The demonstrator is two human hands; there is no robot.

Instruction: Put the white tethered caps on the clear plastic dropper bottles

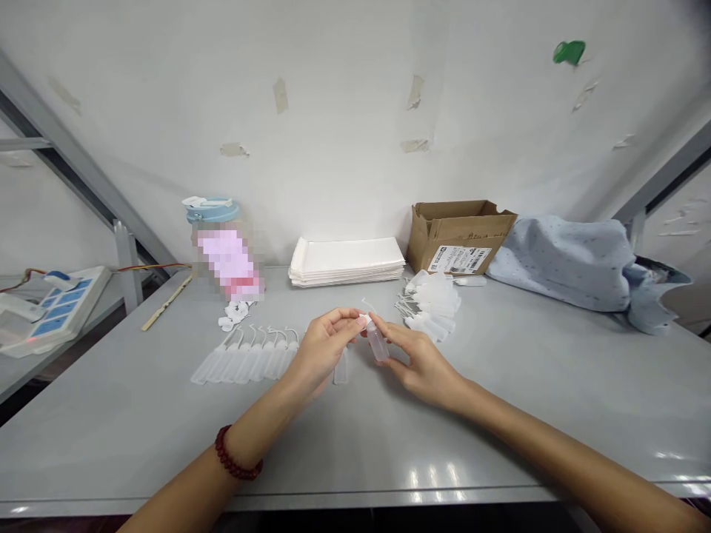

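A small translucent bottle (378, 346) with a white cap and thin tube is held between both hands above the middle of the table. My left hand (327, 339) pinches the cap at its top. My right hand (419, 363) has its fingers and thumb around the bottle's body. To the left lies a row of several similar bottles (244, 364) with curved tubes, and one more bottle (341, 368) lies partly behind my left hand. A pile of bottles (436, 300) rests beyond my right hand. Small white caps (233, 316) lie at the back left.
Stacked white sheets or envelopes (349, 260) lie by the wall. A cardboard box (458, 240) and bundled blue cloth (561, 259) stand back right. At back left are a blue-topped container (214, 211), partly blurred, and a thin strip (167, 302). A device with blue panels (61, 307) is far left.
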